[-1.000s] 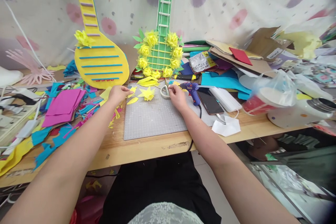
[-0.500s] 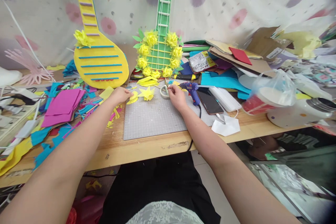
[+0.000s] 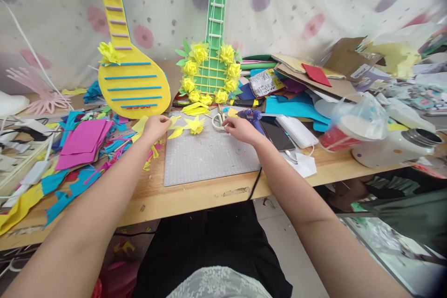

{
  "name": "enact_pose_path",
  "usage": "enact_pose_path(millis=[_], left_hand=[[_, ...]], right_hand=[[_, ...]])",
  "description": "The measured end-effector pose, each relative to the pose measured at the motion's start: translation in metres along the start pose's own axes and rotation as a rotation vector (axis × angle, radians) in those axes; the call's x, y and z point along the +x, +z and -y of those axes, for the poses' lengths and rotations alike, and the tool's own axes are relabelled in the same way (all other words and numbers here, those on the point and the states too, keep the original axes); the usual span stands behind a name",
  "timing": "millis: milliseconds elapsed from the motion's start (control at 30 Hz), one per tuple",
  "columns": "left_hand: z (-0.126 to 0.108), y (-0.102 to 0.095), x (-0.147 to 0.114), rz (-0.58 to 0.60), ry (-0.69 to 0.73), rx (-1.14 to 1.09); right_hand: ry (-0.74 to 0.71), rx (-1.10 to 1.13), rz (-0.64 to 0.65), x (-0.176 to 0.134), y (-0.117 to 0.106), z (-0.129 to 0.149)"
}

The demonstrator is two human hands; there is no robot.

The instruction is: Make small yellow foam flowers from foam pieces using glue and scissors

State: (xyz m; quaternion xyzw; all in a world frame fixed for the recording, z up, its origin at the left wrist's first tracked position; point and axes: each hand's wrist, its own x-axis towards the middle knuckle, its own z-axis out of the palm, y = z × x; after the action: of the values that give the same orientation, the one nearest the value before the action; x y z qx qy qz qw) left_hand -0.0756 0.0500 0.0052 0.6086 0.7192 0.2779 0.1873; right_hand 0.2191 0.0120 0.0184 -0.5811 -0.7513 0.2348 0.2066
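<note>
My L hand pinches a yellow paper petal; R hand: grip, can't tell. Spiky yellow paper flower formed; leaf-shaped yellow petal loose.

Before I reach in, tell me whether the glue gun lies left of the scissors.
No, the purple glue gun lies to the right of the white-handled scissors.
</note>
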Motion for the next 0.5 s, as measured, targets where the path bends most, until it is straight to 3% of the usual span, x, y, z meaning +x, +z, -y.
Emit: enact_pose_path(millis=[100, 200, 233, 300, 400, 500], left_hand=[[0.001, 0.008, -0.006, -0.07, -0.055, -0.277], [-0.004, 0.018, -0.017, -0.117, -0.091, -0.588], [-0.006, 0.022, -0.021, -0.137, -0.11, -0.672], [-0.009, 0.029, -0.029, -0.176, -0.14, -0.776], [-0.009, 0.036, -0.037, -0.238, -0.123, -0.796], [-0.007, 0.037, -0.041, -0.232, -0.071, -0.791]], right_hand=[[0.016, 0.042, 0.183, -0.019, -0.021, -0.017], [0.198, -0.02, 0.338, -0.036, -0.044, -0.04], [0.278, -0.063, 0.309, -0.04, -0.051, -0.047], [0.371, -0.174, 0.122, -0.041, -0.058, -0.058], [0.395, -0.186, -0.141, -0.033, -0.055, -0.065], [0.341, -0.032, -0.198, -0.019, -0.038, -0.068]])
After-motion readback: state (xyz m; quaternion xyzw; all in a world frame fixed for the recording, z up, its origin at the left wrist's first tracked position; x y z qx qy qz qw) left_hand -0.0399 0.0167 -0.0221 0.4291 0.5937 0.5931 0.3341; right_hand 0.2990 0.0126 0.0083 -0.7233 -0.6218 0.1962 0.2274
